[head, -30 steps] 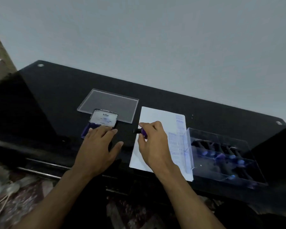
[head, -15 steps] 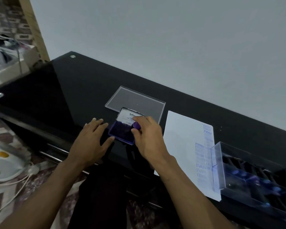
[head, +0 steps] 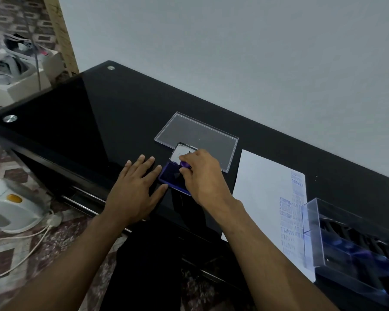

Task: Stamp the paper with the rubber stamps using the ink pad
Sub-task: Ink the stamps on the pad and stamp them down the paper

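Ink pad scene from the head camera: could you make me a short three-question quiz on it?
1. True or false: the right hand holds a purple stamp on the ink pad.
2. The left hand lies: A) flat on the table B) on the paper C) in the clear box
3. Which edge of the paper carries blue prints?

Key: 1 true; 2 A; 3 the edge by the clear box.

ink pad left of paper (clear lid behind)
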`<act>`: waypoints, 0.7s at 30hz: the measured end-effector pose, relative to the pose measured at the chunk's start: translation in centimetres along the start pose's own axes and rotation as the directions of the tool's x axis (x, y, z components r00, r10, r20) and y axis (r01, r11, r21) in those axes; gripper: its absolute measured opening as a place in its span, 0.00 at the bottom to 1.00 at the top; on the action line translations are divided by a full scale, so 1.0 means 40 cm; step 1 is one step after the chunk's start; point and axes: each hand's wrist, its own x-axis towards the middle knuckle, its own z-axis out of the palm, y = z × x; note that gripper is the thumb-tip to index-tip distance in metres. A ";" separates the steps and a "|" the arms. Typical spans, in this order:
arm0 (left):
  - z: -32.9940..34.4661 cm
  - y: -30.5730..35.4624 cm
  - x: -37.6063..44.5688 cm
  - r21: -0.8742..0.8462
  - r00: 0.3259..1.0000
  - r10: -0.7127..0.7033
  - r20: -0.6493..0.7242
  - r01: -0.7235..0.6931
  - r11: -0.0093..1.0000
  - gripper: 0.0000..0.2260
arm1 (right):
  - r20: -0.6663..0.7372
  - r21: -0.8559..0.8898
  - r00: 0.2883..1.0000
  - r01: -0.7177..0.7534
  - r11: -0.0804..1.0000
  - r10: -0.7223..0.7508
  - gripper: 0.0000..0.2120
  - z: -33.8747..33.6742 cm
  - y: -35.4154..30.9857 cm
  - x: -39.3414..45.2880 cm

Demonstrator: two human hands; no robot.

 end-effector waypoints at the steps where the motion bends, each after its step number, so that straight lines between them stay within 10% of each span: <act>1: 0.001 0.000 -0.001 0.000 1.000 0.001 -0.004 -0.001 1.000 0.32 | 0.008 -0.002 1.000 -0.004 1.000 0.004 0.10 0.001 0.002 0.001; 21: 0.005 0.006 0.002 -0.006 0.999 -0.021 -0.025 0.021 1.000 0.32 | -0.005 -0.015 0.998 0.060 0.998 -0.060 0.10 -0.022 -0.005 -0.010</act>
